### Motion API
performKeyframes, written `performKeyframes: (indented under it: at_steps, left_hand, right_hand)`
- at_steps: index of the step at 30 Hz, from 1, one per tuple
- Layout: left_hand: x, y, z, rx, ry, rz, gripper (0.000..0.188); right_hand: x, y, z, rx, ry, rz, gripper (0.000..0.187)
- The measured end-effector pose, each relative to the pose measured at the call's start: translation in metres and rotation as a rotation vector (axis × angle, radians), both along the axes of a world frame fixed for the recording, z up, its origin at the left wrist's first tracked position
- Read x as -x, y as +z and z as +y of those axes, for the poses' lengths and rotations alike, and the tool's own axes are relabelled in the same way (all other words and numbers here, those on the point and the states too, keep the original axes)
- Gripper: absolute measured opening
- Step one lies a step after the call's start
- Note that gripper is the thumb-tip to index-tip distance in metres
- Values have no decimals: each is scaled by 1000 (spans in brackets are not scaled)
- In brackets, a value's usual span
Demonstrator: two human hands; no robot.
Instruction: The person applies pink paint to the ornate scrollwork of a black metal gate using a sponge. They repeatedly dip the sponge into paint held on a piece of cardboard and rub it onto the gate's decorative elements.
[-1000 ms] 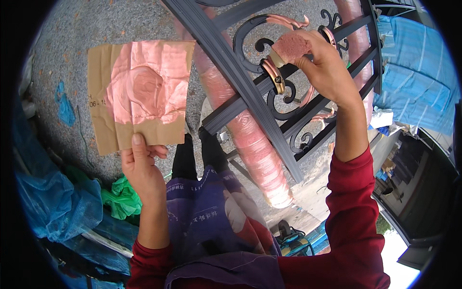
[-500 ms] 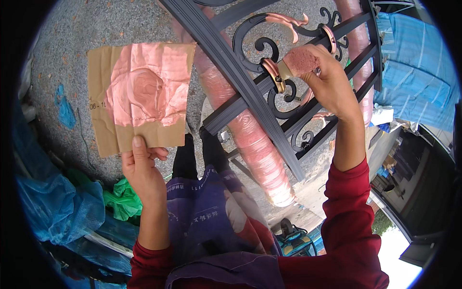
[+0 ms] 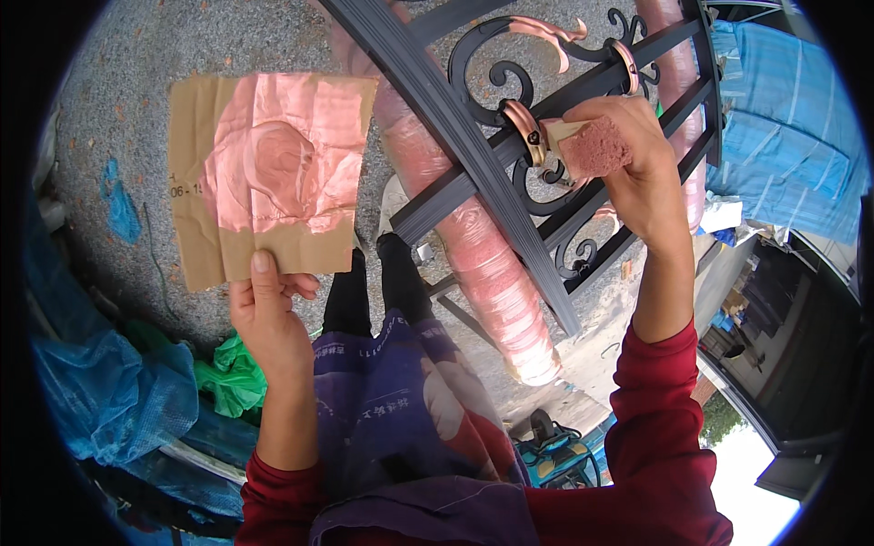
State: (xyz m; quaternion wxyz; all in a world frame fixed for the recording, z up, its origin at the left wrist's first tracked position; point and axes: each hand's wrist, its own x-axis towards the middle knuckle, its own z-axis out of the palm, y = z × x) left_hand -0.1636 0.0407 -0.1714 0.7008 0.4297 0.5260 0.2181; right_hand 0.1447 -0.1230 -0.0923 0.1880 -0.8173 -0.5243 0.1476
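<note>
My left hand (image 3: 270, 305) grips the lower edge of a brown cardboard sheet (image 3: 196, 196), thumb on top. A wide patch of wet copper-pink paint (image 3: 332, 155) coats much of the card. In my right hand (image 3: 642, 173) is a sponge block (image 3: 596, 147), its broad pinkish face stained and its pale side toward the metalwork. The sponge is beside a copper-coloured collar (image 3: 523, 127) on a dark grey metal railing (image 3: 437, 118); whether they touch I cannot tell. Black scrolls fill the railing, and one scroll's leaf tip (image 3: 546, 32) is copper-coloured too.
Beneath the railing run rolls wrapped in pink plastic film (image 3: 496, 282). Blue sheeting (image 3: 783, 118) covers something at the right, and more blue plastic (image 3: 109, 391) with a green bag (image 3: 232, 378) lies at the left. A teal machine (image 3: 557, 455) stands low near my right arm.
My right hand has turned and shifted slightly right and down with the sponge, showing more of its stained face. The card sits slightly higher in view.
</note>
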Motion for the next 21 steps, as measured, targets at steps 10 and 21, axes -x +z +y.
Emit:
performKeyframes:
  at_steps: [10, 21]
  left_hand:
    - [5, 1, 4, 12, -13, -32, 29]
    - [1, 5, -4, 38, -12, -30, 27]
  right_hand:
    - [-9, -1, 28, 165, 151, -29, 30]
    - [-8, -7, 34, 85, 146, -49, 31]
